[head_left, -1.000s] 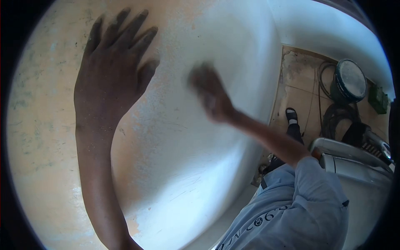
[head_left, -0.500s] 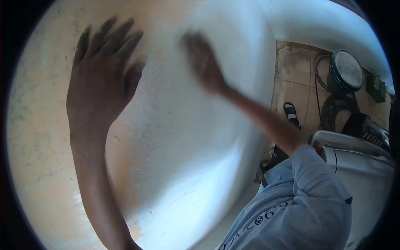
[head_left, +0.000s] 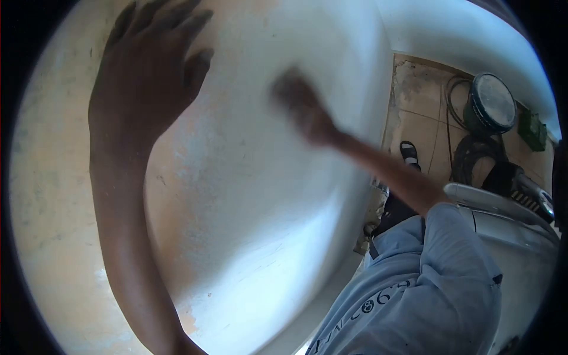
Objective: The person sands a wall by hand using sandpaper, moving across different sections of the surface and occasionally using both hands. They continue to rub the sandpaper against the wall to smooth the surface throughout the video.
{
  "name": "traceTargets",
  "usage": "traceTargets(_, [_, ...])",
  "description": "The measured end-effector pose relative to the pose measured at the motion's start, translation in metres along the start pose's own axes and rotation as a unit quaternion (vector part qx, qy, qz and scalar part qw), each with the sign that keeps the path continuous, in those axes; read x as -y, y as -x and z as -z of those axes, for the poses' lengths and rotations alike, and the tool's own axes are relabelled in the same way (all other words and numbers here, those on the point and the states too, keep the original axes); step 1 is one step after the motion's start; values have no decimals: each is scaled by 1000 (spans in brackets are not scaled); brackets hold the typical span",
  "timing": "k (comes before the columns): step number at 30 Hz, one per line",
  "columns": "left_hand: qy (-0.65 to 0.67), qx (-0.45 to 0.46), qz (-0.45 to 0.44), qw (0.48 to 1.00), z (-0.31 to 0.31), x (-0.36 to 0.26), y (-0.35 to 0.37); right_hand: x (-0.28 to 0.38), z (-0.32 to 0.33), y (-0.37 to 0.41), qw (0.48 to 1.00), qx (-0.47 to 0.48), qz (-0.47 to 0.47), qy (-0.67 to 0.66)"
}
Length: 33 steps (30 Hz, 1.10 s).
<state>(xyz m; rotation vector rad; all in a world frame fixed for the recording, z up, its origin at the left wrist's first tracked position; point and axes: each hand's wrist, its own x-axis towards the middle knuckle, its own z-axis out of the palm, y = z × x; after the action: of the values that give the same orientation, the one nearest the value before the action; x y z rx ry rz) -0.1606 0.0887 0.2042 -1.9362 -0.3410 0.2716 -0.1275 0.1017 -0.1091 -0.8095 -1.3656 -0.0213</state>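
My left hand (head_left: 151,77) rests against the wall (head_left: 236,195), fingers spread and thumb out to the side, the fingertips near the top edge of the view. The wall is patchy, cream and tan on the left and whiter on the right. My right hand (head_left: 305,106) is at the whitish part of the wall, its forearm reaching in from the right. Motion smears its fingers, so I cannot tell whether it holds anything.
On the tiled floor (head_left: 423,127) at right stand a dark bucket (head_left: 494,103) with a whitish top and a green container (head_left: 532,131). Coiled dark hose (head_left: 467,157) lies beside the bucket. A grey-white appliance-like body (head_left: 509,228) is close by my right side. My sandalled foot (head_left: 408,152) shows below.
My right hand has moved down and to the right across the wall, still blurred. My left hand appears higher in the view, still spread on the wall.
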Motion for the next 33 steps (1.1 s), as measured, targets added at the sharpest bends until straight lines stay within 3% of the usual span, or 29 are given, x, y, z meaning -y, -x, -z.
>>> traceTargets(1, [-4,-7,3,1000,-1,1,2,-31,-1,-20,902,-140,-171,-370])
traceTargets(2, [23,-4,30,999,7,-5,2,-77,19,-32,982,-120,-113,-92])
traceTargets(3, [50,-1,59,997,20,-16,0,-85,20,-34,966,-117,-224,-44])
traceTargets(5, [75,-8,86,993,26,-19,-3,-32,-10,-17,913,-143,-225,-308])
traceTargets(7, [82,-10,86,993,26,-19,-1,50,-13,24,991,-19,-132,-10])
traceTargets(8, [85,-11,85,993,26,-19,1,93,-16,45,995,-2,-65,-76])
traceTargets(9, [85,-18,81,993,24,-18,1,123,-6,56,978,174,-18,-111])
traceTargets(10, [85,-18,78,993,24,-18,0,136,1,66,973,152,122,-121])
traceTargets(13, [80,4,77,994,27,-17,-2,65,-7,43,975,133,132,-124])
traceTargets(14, [78,12,79,994,28,-16,-2,35,-4,18,996,34,67,-39])
traceTargets(15, [78,17,84,993,28,-16,-3,10,-1,-5,991,-8,-105,-81])
traceTargets(18, [116,14,78,990,18,-7,5,-13,-8,-31,981,-118,-149,-45])
traceTargets(20, [134,5,75,988,18,0,3,19,-7,-43,982,-94,-160,-36])
traceTargets(21, [141,13,83,986,23,-3,3,72,-4,-30,985,-21,-164,-41])
traceTargets(23, [138,25,87,986,24,-6,3,119,-2,2,991,96,23,-95])
traceTargets(25, [125,30,70,989,19,-3,2,93,-1,6,950,144,258,-99])
traceTargets(27, [127,31,44,990,13,2,1,29,-5,-15,984,53,170,-14])
traceTargets(28, [135,28,38,990,10,5,2,5,-6,-33,993,17,-5,-115])
traceTargets(29, [143,25,32,989,6,6,3,-19,-7,-51,956,-58,-168,-235])
traceTargets(30, [154,20,34,987,5,6,4,-47,12,-70,941,-69,-238,-229])
traceTargets(32, [155,13,49,987,10,6,7,-50,14,-80,962,-113,-215,-124])
traceTargets(33, [144,8,55,988,14,3,6,-22,-1,-70,950,-139,-185,-210])
